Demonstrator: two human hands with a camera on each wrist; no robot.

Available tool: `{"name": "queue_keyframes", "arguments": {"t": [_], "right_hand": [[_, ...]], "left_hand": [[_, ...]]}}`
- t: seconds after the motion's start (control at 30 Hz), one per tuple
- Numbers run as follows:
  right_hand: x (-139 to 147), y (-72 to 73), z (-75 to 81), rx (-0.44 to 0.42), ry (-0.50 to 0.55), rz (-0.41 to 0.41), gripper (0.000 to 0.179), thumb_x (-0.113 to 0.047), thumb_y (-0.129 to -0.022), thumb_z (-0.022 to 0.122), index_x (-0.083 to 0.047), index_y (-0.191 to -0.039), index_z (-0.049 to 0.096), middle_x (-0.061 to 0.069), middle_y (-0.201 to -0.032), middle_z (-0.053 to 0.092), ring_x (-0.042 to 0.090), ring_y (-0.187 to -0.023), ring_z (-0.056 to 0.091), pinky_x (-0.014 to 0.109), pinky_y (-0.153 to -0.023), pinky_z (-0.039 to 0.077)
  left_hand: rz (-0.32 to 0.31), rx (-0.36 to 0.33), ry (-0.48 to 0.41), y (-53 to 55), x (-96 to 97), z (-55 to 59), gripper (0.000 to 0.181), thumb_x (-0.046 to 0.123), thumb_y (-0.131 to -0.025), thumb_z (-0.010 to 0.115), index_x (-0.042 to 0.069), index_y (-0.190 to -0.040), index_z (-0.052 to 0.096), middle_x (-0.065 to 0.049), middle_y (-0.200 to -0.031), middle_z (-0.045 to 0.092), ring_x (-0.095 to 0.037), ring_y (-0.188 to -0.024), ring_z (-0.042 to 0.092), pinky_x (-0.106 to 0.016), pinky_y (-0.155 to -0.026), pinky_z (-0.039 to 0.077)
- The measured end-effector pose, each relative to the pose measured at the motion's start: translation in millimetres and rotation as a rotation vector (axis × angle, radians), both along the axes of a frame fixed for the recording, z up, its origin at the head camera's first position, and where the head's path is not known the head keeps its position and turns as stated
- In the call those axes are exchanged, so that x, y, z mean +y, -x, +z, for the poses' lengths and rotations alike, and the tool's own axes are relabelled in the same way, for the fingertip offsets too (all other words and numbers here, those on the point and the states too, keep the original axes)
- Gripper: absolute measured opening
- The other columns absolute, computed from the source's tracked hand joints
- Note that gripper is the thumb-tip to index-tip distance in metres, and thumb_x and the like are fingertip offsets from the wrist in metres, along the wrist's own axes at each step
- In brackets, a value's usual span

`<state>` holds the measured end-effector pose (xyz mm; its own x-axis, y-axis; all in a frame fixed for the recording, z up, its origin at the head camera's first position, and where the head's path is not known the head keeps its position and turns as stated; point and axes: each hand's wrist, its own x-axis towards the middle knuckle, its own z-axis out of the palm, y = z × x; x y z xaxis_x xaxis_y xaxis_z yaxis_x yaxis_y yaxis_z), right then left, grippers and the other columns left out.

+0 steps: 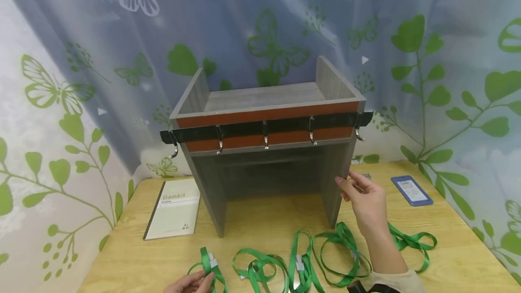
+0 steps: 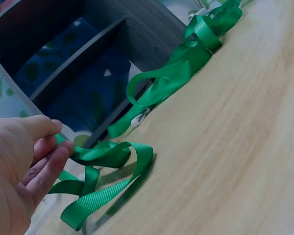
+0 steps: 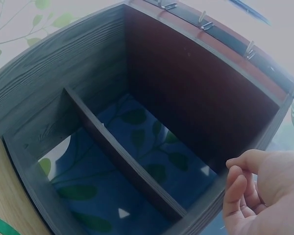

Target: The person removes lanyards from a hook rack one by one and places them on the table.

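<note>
A small grey wooden shelf (image 1: pixel 339 166) with a reddish-brown front board stands on the table; a black strip with several metal hooks (image 1: pixel 266 141) runs across it, and nothing hangs there. At the shelf's right side panel, my right hand (image 1: pixel 368 200) holds the front edge between thumb and fingers; the right wrist view has this hand (image 3: pixel 269 191) at the edge too. Low in the head view, my left hand (image 1: pixel 191 282) pinches a green lanyard (image 1: pixel 206 260) with a pale clip. Loops of this lanyard (image 2: pixel 105 200) spread over the tabletop beside the fingers in the left wrist view.
More green lanyards (image 1: pixel 260 268) lie in a row along the front of the table (image 1: pixel 264 220). A cream notebook (image 1: pixel 175 209) is left of the shelf. To the right lies a blue card holder (image 1: pixel 412 191). A patterned curtain (image 1: pixel 244 26) hangs behind.
</note>
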<state>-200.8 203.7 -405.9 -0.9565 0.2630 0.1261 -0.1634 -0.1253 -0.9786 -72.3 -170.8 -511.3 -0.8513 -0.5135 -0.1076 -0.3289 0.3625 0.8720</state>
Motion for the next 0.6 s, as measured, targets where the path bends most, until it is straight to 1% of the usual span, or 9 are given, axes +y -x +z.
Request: {"name": "queue_keyframes", "arguments": {"t": [0.13, 0.23, 0.3, 0.43, 0.5, 0.6], "right_hand": [[-1, -2.6, -1.3, -0.001, 0.005, 0.0, 0.046, -0.013, -0.089, 0.077, 0.002, -0.131, 0.063, -0.004, -0.073, 0.059, 0.007, -0.061, 0.054, 0.019, -0.063, 0.054], [0, -4.9, -2.4, -0.003, -0.006, 0.004, 0.048, -0.014, -0.089, 0.077, 0.002, -0.132, 0.062, -0.005, -0.074, 0.058, 0.007, -0.061, 0.054, 0.019, -0.063, 0.054], [2, -7.1, -2.7, -0.01, -0.018, -0.004, 0.049, -0.015, -0.089, 0.076, 0.002, -0.133, 0.061, -0.005, -0.073, 0.059, 0.007, -0.062, 0.055, 0.019, -0.063, 0.053], [8, -11.2, -1.4, -0.022, -0.056, -0.016, 0.049, -0.017, -0.089, 0.077, 0.0, -0.133, 0.062, -0.007, -0.071, 0.061, 0.007, -0.062, 0.056, 0.019, -0.063, 0.052], [11, -12.3, 0.0, -0.024, -0.09, 0.002, 0.05, -0.019, -0.089, 0.077, -0.001, -0.133, 0.062, -0.008, -0.07, 0.061, 0.008, -0.063, 0.057, 0.02, -0.062, 0.051], [18, -12.7, 2.3, -0.023, -0.186, 0.042, 0.052, -0.023, -0.09, 0.076, 0.0, -0.134, 0.061, -0.009, -0.071, 0.062, 0.007, -0.063, 0.057, 0.02, -0.06, 0.049]], "left_hand": [[-0.003, -0.064, 0.045, -5.1, -6.4, -3.1, 0.048, 0.037, -0.084, 0.078, -0.003, -0.108, 0.073, -0.001, -0.074, 0.074, -0.012, -0.061, 0.068, -0.023, -0.053, 0.056], [-0.018, -0.087, 0.079, -5.6, -11.9, -3.5, 0.052, 0.041, -0.084, 0.078, -0.004, -0.11, 0.073, 0.0, -0.075, 0.074, -0.012, -0.063, 0.068, -0.022, -0.054, 0.056], [-0.047, -0.097, 0.1, -3.9, -15.4, -2.9, 0.05, 0.041, -0.082, 0.079, -0.002, -0.107, 0.074, 0.001, -0.074, 0.074, -0.011, -0.062, 0.068, -0.021, -0.054, 0.055], [-0.088, -0.104, 0.133, 1.6, -18.6, 1.7, 0.037, 0.035, -0.079, 0.083, 0.003, -0.095, 0.079, 0.003, -0.068, 0.072, -0.009, -0.059, 0.066, -0.02, -0.052, 0.053], [-0.096, -0.091, 0.161, 3.4, -19.3, 6.9, 0.029, 0.031, -0.078, 0.083, 0.004, -0.089, 0.08, 0.003, -0.065, 0.071, -0.009, -0.057, 0.065, -0.019, -0.051, 0.052], [-0.112, -0.056, 0.188, 5.1, -20.2, 21.3, 0.022, 0.025, -0.078, 0.084, 0.005, -0.086, 0.08, 0.001, -0.065, 0.072, -0.008, -0.057, 0.065, -0.018, -0.052, 0.051]]}}
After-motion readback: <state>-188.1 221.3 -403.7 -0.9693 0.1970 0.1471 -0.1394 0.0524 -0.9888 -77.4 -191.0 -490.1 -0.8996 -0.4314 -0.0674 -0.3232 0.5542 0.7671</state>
